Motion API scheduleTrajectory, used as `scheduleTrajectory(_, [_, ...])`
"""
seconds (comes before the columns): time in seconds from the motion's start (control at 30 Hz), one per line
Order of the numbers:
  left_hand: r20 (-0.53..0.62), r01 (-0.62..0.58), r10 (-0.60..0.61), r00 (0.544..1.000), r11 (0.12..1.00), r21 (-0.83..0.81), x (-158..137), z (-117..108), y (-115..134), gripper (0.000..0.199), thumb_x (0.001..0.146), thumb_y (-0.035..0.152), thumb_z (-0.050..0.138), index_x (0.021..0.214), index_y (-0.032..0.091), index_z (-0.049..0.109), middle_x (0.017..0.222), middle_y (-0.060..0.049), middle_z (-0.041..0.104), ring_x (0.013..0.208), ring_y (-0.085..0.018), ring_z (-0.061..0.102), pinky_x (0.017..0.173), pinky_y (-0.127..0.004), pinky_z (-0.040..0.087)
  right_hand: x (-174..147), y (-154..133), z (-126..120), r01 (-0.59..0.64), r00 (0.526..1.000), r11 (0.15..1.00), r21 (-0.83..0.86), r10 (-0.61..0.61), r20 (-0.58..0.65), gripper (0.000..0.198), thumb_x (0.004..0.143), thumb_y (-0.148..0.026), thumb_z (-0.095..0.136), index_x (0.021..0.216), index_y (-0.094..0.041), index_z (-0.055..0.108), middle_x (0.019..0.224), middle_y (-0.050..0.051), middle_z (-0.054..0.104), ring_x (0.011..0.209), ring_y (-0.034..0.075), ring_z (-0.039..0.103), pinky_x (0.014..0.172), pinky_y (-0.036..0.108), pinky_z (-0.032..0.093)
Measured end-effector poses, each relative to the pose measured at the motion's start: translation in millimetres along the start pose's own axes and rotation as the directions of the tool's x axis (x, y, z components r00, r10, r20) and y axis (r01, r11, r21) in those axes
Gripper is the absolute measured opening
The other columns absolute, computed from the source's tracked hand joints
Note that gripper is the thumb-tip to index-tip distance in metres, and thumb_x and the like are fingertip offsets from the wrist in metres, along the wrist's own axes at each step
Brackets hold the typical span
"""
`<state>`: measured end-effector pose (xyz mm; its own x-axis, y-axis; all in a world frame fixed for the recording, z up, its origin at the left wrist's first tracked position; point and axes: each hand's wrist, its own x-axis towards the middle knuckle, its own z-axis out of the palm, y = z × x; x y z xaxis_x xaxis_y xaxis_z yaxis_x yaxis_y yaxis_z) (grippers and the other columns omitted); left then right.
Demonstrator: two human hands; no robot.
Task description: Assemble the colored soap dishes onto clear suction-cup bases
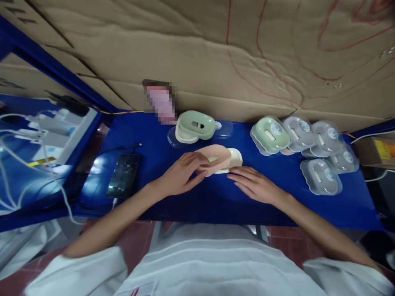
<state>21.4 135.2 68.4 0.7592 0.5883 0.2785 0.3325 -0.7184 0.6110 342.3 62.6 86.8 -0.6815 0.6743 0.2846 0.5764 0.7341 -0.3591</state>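
My left hand [187, 172] grips the left end of a peach-coloured oval soap dish tray [217, 154], tilted up with a slot in its middle. Beneath and to its right lies a cream oval piece [236, 158], partly hidden by the tray. The fingertips of my right hand [256, 183] rest at the near edge of that cream piece, with the fingers stretched out. Just behind, a green tray [200, 123] with a slot sits on another cream piece [186, 135] and clear lids.
Several soap dishes with clear lids [322, 176] stand at the right, one green [268, 133]. A phone [123, 174] with a cable lies at the left; another [160, 100] leans on the cardboard wall [197, 53]. Power strips and white cables [46, 139] fill the far left.
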Motion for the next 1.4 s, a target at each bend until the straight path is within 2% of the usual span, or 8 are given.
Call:
scheduleTrajectory(0.17, [-0.03,0.198,-0.205,0.978,0.966,-0.165,-32.9,-20.9,52.1,0.027,0.111,0.028,0.052,0.137,0.021,0.057,0.128,-0.011,0.072,0.116,-0.023,0.072,0.097,-0.036,0.059,-42.4,-20.5,-50.5,-0.22,0.972,0.975,0.023,0.217,0.09,0.038,0.109,-0.021,0.055,0.144,-0.029,0.067,0.129,0.006,0.079,0.12,0.021,0.075,0.108,0.039,0.062])
scheduleTrajectory(0.3, [-0.157,0.105,-0.109,0.982,0.994,-0.032,-48.7,-16.4,68.8,0.025,0.109,0.025,0.056,0.134,0.021,0.059,0.128,-0.013,0.074,0.127,-0.027,0.068,0.109,-0.047,0.055,-72.7,-26.3,-41.9,-0.25,0.968,0.967,-0.039,0.251,0.013,0.034,0.106,-0.022,0.063,0.139,-0.028,0.069,0.129,0.006,0.079,0.115,0.023,0.076,0.102,0.04,0.061])
scheduleTrajectory(0.47, [-0.21,-0.011,0.031,0.977,0.996,0.094,-30.0,-2.8,43.1,0.024,0.112,0.03,0.05,0.132,0.022,0.06,0.129,-0.013,0.074,0.128,-0.027,0.068,0.109,-0.049,0.054,-65.3,-2.0,-8.0,-0.277,0.941,0.955,-0.105,0.247,-0.231,0.044,0.103,-0.021,0.067,0.146,-0.031,0.066,0.135,0.007,0.077,0.122,0.028,0.074,0.107,0.045,0.057])
scheduleTrajectory(0.77, [0.044,-0.108,0.108,0.993,0.994,0.015,2.0,22.7,12.5,0.03,0.111,0.033,0.046,0.131,0.023,0.066,0.137,-0.015,0.072,0.14,-0.028,0.06,0.124,-0.055,0.043,-4.5,12.1,33.3,-0.184,0.972,0.979,-0.088,0.168,-0.164,0.063,0.105,-0.039,0.065,0.164,-0.036,0.043,0.171,0.012,0.045,0.157,0.04,0.045,0.125,0.063,0.042])
scheduleTrajectory(0.97, [-0.094,-0.031,0.034,0.995,0.999,0.032,-13.9,20.5,-12.7,0.032,0.105,0.032,0.052,0.135,0.024,0.062,0.14,-0.015,0.07,0.14,-0.029,0.06,0.124,-0.058,0.042,-18.5,31.2,40.6,-0.322,0.927,0.943,-0.077,0.298,-0.228,0.07,0.106,-0.044,0.062,0.169,-0.03,0.036,0.17,0.018,0.045,0.156,0.04,0.046,0.123,0.065,0.042])
scheduleTrajectory(1.1, [-0.162,0.051,-0.033,0.986,0.993,0.103,-13.4,6.0,-26.0,0.025,0.101,0.034,0.055,0.119,0.021,0.066,0.123,-0.014,0.074,0.126,-0.03,0.065,0.117,-0.055,0.048,-28.7,46.9,53.7,-0.35,0.93,0.931,-0.104,0.333,-0.156,0.055,0.109,-0.039,0.059,0.162,-0.03,0.048,0.165,0.014,0.051,0.153,0.036,0.049,0.122,0.062,0.043])
scheduleTrajectory(1.23, [-0.089,0.076,-0.059,0.994,0.977,0.2,-10.3,7.7,-27.2,0.026,0.103,0.042,0.063,0.113,0.019,0.069,0.122,-0.014,0.073,0.126,-0.03,0.064,0.115,-0.05,0.049,-11.7,46.2,45.0,-0.301,0.945,0.948,-0.108,0.282,-0.163,0.054,0.108,-0.038,0.059,0.161,-0.029,0.049,0.16,0.014,0.057,0.147,0.035,0.055,0.119,0.057,0.047])
scheduleTrajectory(1.4, [-0.011,0.064,-0.064,0.998,0.957,0.281,-10.7,15.8,-28.5,0.025,0.104,0.038,0.065,0.119,0.019,0.071,0.128,-0.014,0.074,0.13,-0.032,0.062,0.12,-0.054,0.044,55.9,60.2,16.1,-0.23,0.97,0.954,-0.192,0.21,-0.119,0.054,0.11,-0.042,0.052,0.162,-0.029,0.05,0.161,0.011,0.057,0.149,0.037,0.053,0.123,0.059,0.042])
